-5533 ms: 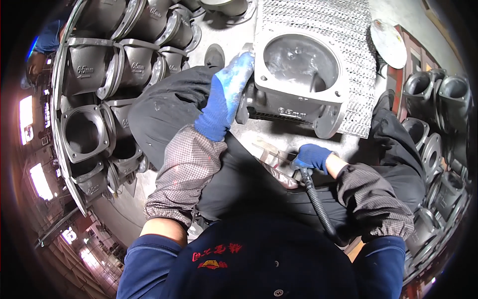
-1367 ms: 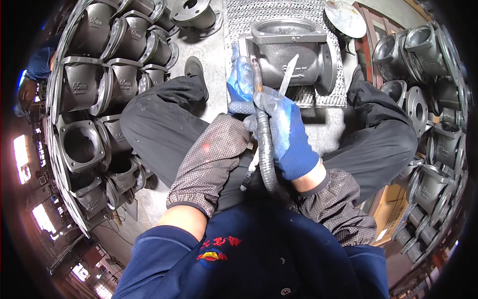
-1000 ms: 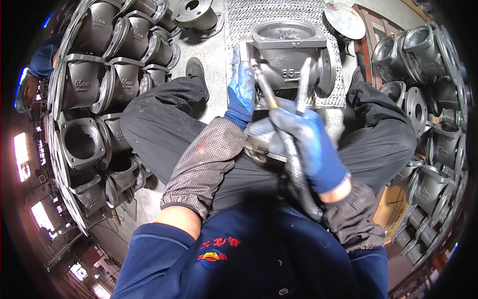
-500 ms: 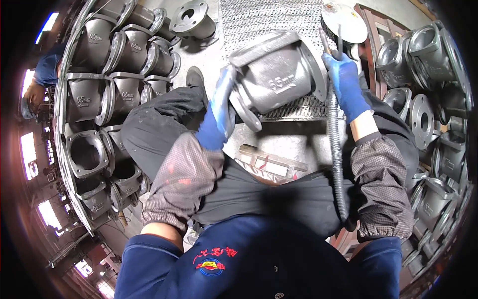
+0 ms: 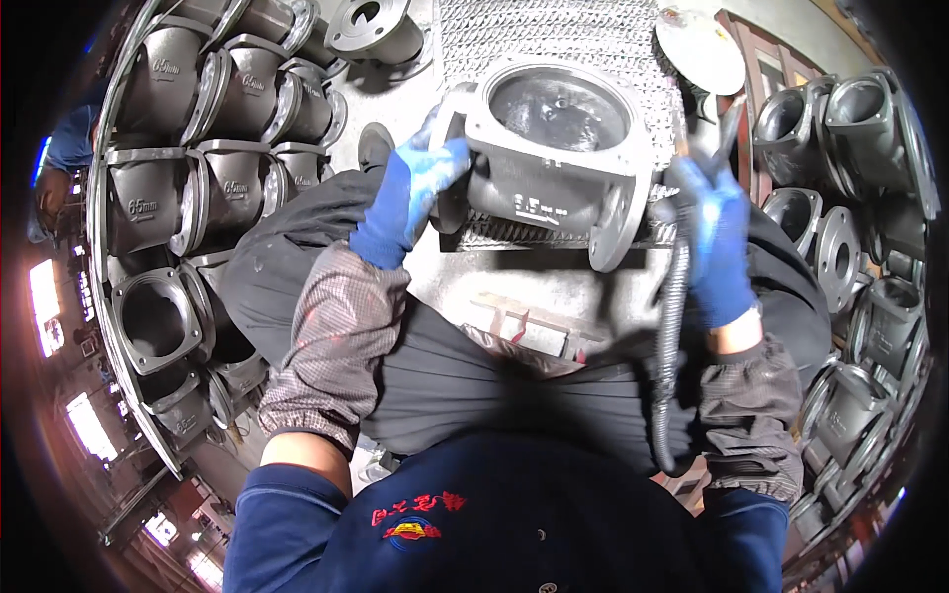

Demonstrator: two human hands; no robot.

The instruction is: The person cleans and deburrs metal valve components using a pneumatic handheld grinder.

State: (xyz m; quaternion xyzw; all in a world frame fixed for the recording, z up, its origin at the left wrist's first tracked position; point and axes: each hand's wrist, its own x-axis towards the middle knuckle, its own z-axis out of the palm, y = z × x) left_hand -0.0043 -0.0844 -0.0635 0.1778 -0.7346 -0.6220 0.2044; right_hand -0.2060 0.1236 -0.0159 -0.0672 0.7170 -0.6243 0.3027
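A grey cast-metal valve body [image 5: 539, 188] sits tilted over the mesh-topped bench, its wide round opening facing up towards me. My left hand [image 5: 403, 193], in a blue glove, is closed on the flange at its left end. To the right of the casting, my gloved right hand [image 5: 722, 237] is wrapped round a dark handheld tool on a ribbed grey hose [image 5: 669, 346]. Motion blurs the tool, so its exact kind is unclear. The hose hangs from that hand down to my lap.
Several similar castings [image 5: 148, 203] are stacked on the left, and more [image 5: 858, 124] stand on the right. One flanged casting [image 5: 371, 30] is beyond the left hand. A white round disc [image 5: 700, 49] sits at the bench's [image 5: 544, 25] far right. Below the bench lies a small frame [image 5: 534, 326].
The valve body has rolled so its round opening now faces up and its side marking points lower. My left hand shifted left; my right hand moved slightly right and nearer with the tool.
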